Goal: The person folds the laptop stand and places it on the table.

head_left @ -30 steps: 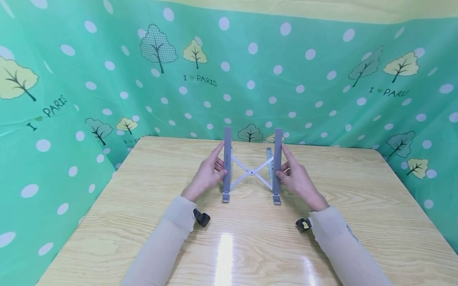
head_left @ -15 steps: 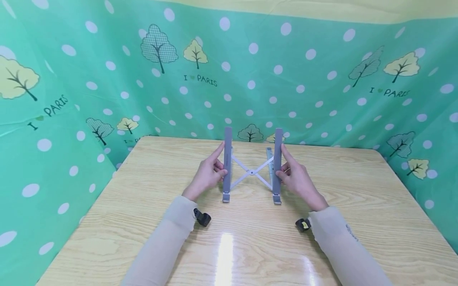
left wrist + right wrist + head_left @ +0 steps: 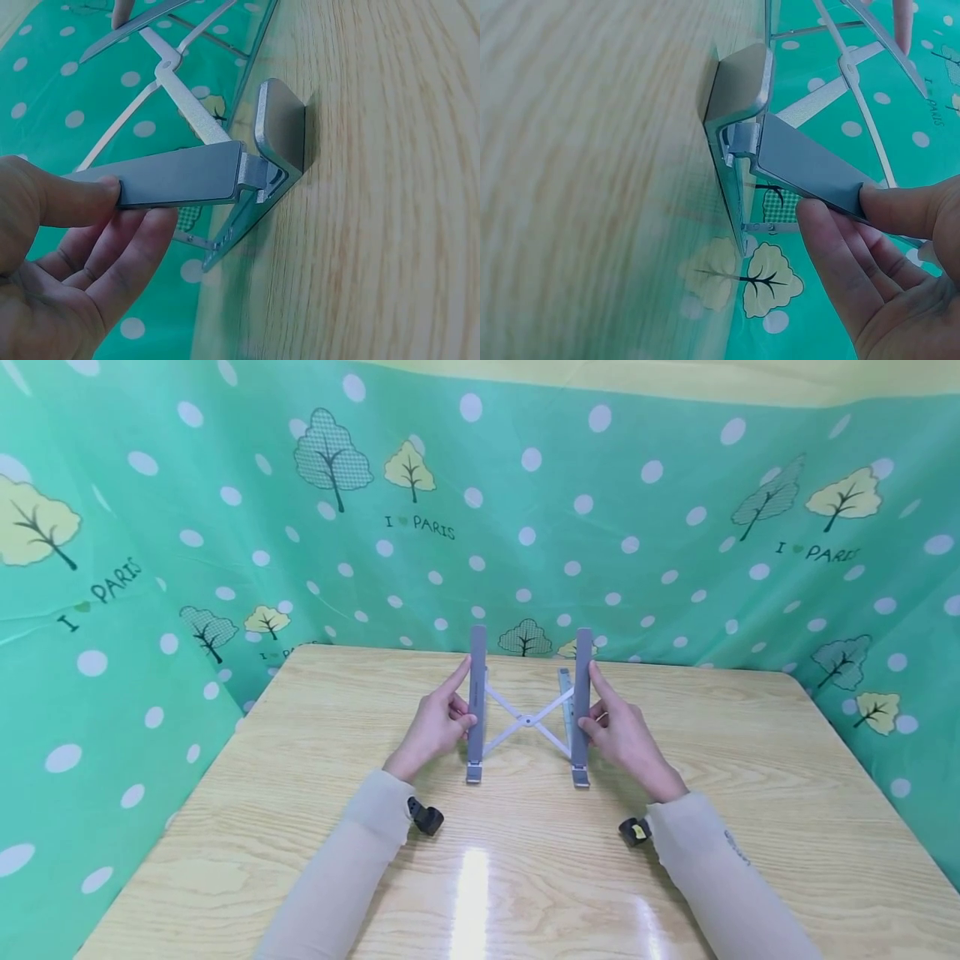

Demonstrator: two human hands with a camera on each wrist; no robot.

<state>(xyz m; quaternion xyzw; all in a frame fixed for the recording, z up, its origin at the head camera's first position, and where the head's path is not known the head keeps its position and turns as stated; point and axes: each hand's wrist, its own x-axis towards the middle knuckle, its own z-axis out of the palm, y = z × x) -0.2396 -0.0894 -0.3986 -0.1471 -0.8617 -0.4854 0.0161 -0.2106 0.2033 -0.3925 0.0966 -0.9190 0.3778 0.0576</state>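
Fingers (image 3: 139,251) of the left hand (image 3: 431,727) are being held curled beneath the left top bar (image 3: 477,693) of a grey folding stand (image 3: 528,721), while the thumb (image 3: 75,201) is being pressed on its flat face; the narrow gap between is being filled by the bar. The right top bar (image 3: 581,693) is being pinched likewise by the right hand (image 3: 626,735), and each index finger (image 3: 455,677) is being laid against its bar's outer side.

The stand is being carried by the tabletop (image 3: 300,793), near its back edge and roughly midway between its left and right edges, with the left front lip (image 3: 281,124) being turned toward the near edge. The bars are being linked by crossed braces (image 3: 196,109).

Judging by the metallic sheen, a stiff, fairly light frame is being handled. An even grip on both bars' long edges is being favoured by this jointed build; grip may be being lessened by the smooth faces, and a nip is being risked wherever skin is placed near a hinge (image 3: 742,140).
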